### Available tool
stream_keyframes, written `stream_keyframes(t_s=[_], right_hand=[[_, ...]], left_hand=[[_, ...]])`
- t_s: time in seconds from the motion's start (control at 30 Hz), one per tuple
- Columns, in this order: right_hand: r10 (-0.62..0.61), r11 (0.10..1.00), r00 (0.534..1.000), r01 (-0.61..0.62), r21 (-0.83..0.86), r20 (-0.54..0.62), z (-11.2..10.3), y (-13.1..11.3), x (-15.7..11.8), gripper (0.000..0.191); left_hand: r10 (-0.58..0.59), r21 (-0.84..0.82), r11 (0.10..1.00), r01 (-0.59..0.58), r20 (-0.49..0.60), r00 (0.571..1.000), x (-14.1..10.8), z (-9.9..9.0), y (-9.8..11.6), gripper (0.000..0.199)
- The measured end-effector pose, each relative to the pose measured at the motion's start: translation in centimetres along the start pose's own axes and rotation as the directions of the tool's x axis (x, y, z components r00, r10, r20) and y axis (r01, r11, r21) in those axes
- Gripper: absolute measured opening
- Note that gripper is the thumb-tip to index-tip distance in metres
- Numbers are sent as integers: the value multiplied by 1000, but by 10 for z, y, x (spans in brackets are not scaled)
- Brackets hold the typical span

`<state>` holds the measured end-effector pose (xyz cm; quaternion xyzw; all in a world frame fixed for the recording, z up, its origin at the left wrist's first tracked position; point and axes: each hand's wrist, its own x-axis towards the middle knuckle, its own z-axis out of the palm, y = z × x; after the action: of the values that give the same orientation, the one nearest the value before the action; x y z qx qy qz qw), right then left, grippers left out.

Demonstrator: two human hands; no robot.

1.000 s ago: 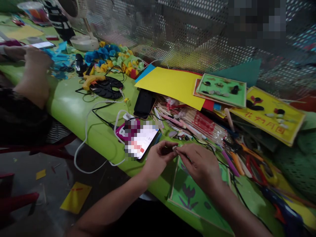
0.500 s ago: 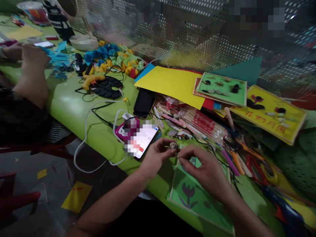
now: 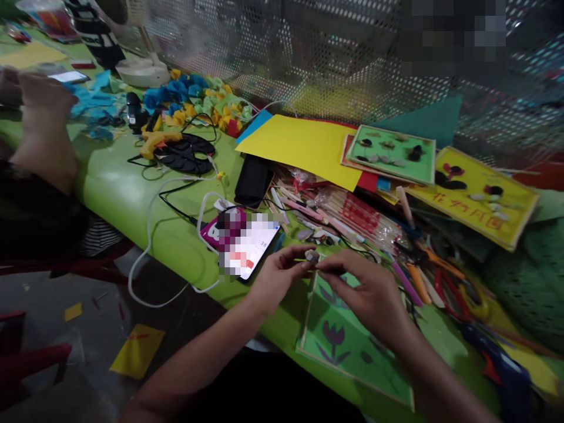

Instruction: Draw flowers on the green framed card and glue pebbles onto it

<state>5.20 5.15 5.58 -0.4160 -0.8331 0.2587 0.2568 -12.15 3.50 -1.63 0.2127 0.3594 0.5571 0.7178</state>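
Note:
A small grey stone (image 3: 312, 257) is pinched between the thumb and forefinger of my left hand (image 3: 282, 273), above the table's front part. Close at its right side, my right hand (image 3: 363, 288) has its thumb and fingers drawn together; whether they touch the stone or hold something tiny is hidden. Beneath my right hand lies a green board (image 3: 317, 335) with a thin wooden frame and dark tulip shapes on it. My right forearm covers part of that board. Left of my hands, a lit phone (image 3: 259, 249) rests against a magenta device (image 3: 222, 229) with cables.
Scissors (image 3: 452, 294) and a blue glue gun (image 3: 497, 358) lie at the right. Behind are wrapped sticks (image 3: 352, 211), yellow card (image 3: 299, 147) and framed stone pictures (image 3: 394, 154). A yellow glue gun (image 3: 161, 143) sits left; another person's arm (image 3: 46, 129) is further left.
My right hand has come closer to the stone, which now shows a darker side. The whole view has shifted slightly. At far left, the other person's arm appears further toward the edge.

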Motion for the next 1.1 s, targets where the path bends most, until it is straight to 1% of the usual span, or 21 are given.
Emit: stream_keyframes(t_s=[0.07, 0.13, 0.23, 0.33, 0.6, 0.77, 0.87, 0.97, 1.1], right_hand=[[53, 998, 998, -53, 17, -44, 0, 10, 5, 9], [73, 997, 995, -73, 4, -61, 2, 14, 7, 12], [48, 997, 997, -51, -49, -62, 5, 12, 8, 15], [34, 997, 999, -37, -69, -41, 6, 12, 10, 15], [71, 997, 997, -72, -17, -43, 8, 18, 10, 12], [82, 996, 995, -83, -18, -62, 14, 18, 8, 13], [84, 996, 993, -86, -21, -78, 15, 20, 8, 15], [116, 993, 990, -114, 34, -74, 14, 22, 9, 15], [186, 976, 982, -182, 116, -26, 11, 22, 11, 13]], left_hand=[[-6, 25, 1000, 6, -18, 1000, 0, 0, -1, 43], [-3, 37, 999, 4, -15, 1000, 0, 1, -1, 43], [18, 42, 999, -18, -8, 1000, 0, 1, -2, 40], [36, 62, 997, -35, -7, 999, 0, 1, -3, 37], [46, 98, 994, -48, 18, 999, -2, 2, -3, 36], [72, 127, 989, -71, -2, 997, 0, -1, -5, 39], [64, 142, 988, -62, -9, 998, 0, -2, -6, 41], [58, 136, 989, -57, 1, 998, -1, -2, -6, 38], [67, 155, 986, -67, 6, 998, -2, 1, -5, 35]])
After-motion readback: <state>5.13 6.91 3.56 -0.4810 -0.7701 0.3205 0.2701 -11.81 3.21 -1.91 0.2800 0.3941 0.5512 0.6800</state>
